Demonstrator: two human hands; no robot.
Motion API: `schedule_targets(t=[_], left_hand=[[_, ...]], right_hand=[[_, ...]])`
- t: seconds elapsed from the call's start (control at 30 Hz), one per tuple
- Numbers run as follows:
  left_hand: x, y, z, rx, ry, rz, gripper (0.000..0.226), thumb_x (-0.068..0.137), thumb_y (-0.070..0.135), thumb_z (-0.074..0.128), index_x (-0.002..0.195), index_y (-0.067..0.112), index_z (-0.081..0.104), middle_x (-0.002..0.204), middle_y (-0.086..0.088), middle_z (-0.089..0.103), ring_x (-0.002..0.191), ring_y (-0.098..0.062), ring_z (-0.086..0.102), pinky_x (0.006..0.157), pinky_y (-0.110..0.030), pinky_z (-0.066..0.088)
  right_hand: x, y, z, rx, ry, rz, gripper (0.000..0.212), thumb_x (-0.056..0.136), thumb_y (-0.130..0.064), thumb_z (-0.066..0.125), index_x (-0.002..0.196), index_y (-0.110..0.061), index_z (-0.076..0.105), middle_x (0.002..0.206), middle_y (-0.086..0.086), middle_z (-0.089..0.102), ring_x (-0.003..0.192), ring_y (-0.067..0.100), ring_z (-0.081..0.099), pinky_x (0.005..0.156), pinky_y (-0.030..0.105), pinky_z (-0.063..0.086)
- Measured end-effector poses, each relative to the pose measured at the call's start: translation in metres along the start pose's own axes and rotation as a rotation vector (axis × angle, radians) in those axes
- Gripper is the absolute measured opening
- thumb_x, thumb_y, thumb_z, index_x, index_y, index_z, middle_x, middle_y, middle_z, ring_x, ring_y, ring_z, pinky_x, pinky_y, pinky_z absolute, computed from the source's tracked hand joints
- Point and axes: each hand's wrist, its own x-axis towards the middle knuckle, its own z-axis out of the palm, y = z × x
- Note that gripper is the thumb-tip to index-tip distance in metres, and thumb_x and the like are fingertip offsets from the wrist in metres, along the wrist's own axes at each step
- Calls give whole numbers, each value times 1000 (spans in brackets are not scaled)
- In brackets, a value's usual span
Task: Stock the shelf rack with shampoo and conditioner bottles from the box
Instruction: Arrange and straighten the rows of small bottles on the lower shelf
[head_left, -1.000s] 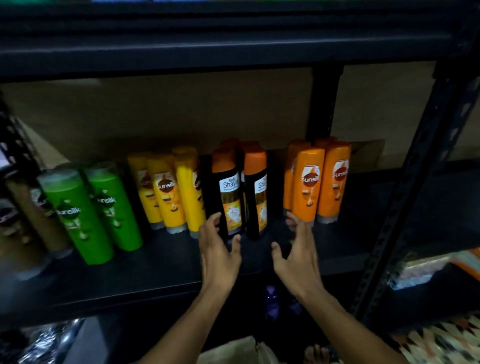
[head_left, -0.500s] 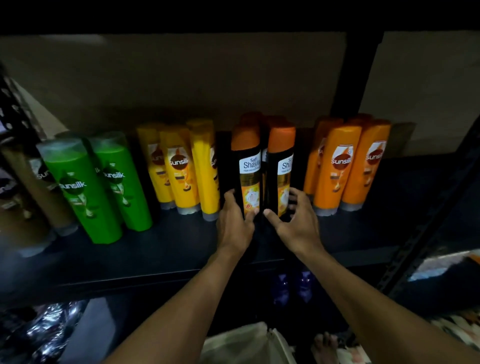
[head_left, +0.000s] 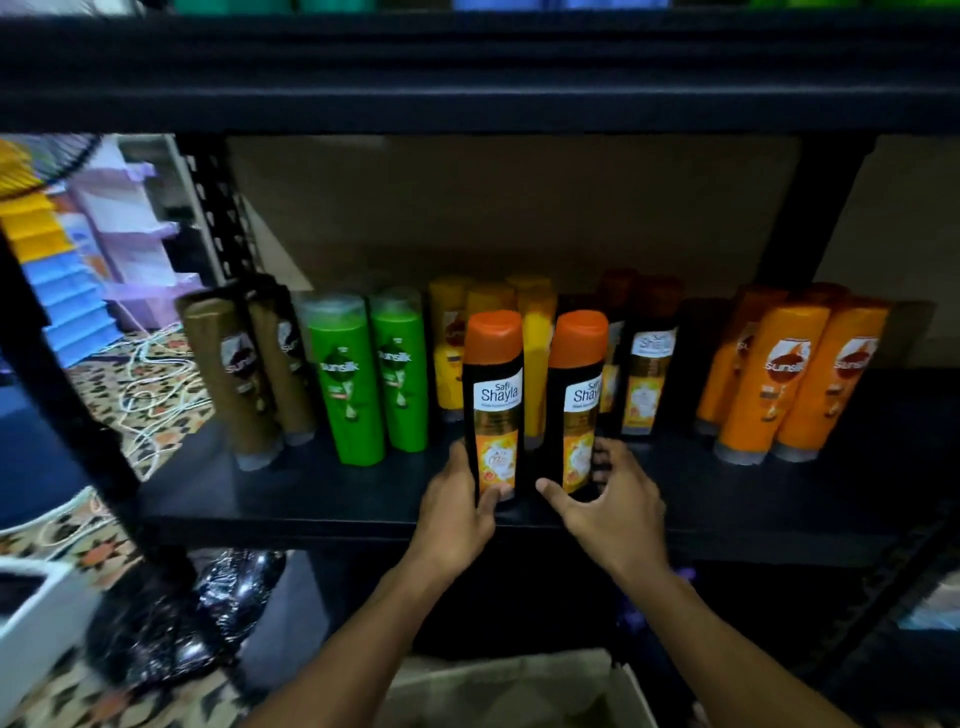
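Note:
Two black Safi Shayla bottles with orange caps stand near the front edge of the black shelf (head_left: 311, 499). My left hand (head_left: 457, 506) grips the base of the left Shayla bottle (head_left: 493, 395). My right hand (head_left: 613, 504) wraps around the base of the right Shayla bottle (head_left: 576, 400). Behind them stand brown bottles (head_left: 234, 374), green Sunsilk bottles (head_left: 363, 379), yellow bottles (head_left: 452, 332), more black Shayla bottles (head_left: 647, 374) and orange Sunsilk bottles (head_left: 789, 379). The cardboard box (head_left: 498, 686) sits below, at the bottom edge of the view.
An upper shelf board (head_left: 467, 78) hangs overhead. Black rack uprights (head_left: 67, 395) stand left and right. A crumpled black plastic bag (head_left: 171, 629) and a white container (head_left: 36, 613) lie on the patterned floor at left. Purple plastic drawers (head_left: 135, 228) stand beyond the rack.
Both hands have closed on the two front Shayla bottles and drawn them forward toward the shelf's front edge. The view has shifted left and pulled back.

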Motion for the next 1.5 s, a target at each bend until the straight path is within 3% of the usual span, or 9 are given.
schedule_targets(t=[0.23, 0.5, 0.7, 0.77, 0.87, 0.97, 1.13, 1.3, 1.5], left_hand=[[-5, -37, -58, 3, 35, -76, 44, 96, 19, 69, 132, 12, 45, 122, -3, 67, 113, -22, 65, 87, -25, 47], [-4, -48, -62, -39, 60, -101, 45, 96, 20, 68, 133, 15, 43, 124, -3, 66, 115, -22, 64, 94, -38, 52], [-21, -48, -57, -99, 143, -127, 73, 92, 23, 74, 152, 16, 33, 143, 0, 57, 130, -15, 55, 106, -30, 45], [-37, -44, -57, -137, 240, -149, 78, 92, 19, 74, 155, 18, 29, 147, 2, 52, 135, -14, 50, 110, -30, 41], [-61, -29, -55, -127, 405, -15, 67, 90, 8, 73, 147, 22, 41, 139, 5, 54, 131, -11, 51, 111, -38, 45], [-68, 6, -45, -49, 493, 256, 52, 86, -3, 71, 132, 15, 55, 124, 6, 52, 117, -19, 56, 96, -39, 52], [-35, 69, -7, -190, 365, 415, 36, 90, -6, 64, 122, 12, 62, 113, 2, 58, 105, -17, 62, 87, -31, 54], [27, 90, 67, -360, 84, 206, 37, 105, 9, 48, 139, 20, 51, 134, 5, 58, 123, 0, 54, 102, -22, 47], [102, 81, 125, -542, 146, -134, 42, 110, 21, 38, 151, 18, 37, 153, 1, 44, 134, -6, 42, 106, -22, 33]], right_hand=[[-10, -51, 51, 49, -81, -45, 61, 65, -58, 86, 110, -40, 49, 101, -20, 61, 91, 4, 61, 80, 24, 50], [-14, -60, 73, 75, -71, -73, 69, 64, -62, 84, 117, -36, 50, 109, -14, 65, 96, 10, 64, 82, 32, 55], [-18, -43, 58, 250, -277, -82, 109, 58, -47, 94, 143, -35, 27, 128, -11, 52, 114, 7, 55, 97, 31, 48], [-16, -36, 45, 290, -270, -66, 105, 64, -40, 93, 145, -35, 27, 130, -9, 50, 116, 8, 53, 100, 32, 48], [-8, -15, 16, 283, -158, -83, 80, 78, -27, 86, 140, -31, 37, 125, -7, 51, 113, 9, 54, 95, 34, 54], [5, 7, -8, 227, -20, -86, 67, 83, -21, 81, 136, -27, 40, 121, -4, 49, 110, 13, 54, 92, 39, 54], [31, 40, -17, 120, 85, -51, 75, 79, -23, 84, 138, -21, 37, 128, 1, 42, 121, 22, 47, 102, 41, 45], [68, 56, -8, 112, 95, 46, 94, 75, -31, 88, 147, -16, 30, 142, 10, 40, 133, 26, 41, 110, 44, 41], [116, 64, 10, 114, 129, 30, 99, 69, -41, 90, 145, -12, 32, 141, 11, 43, 131, 29, 45, 107, 46, 44]])
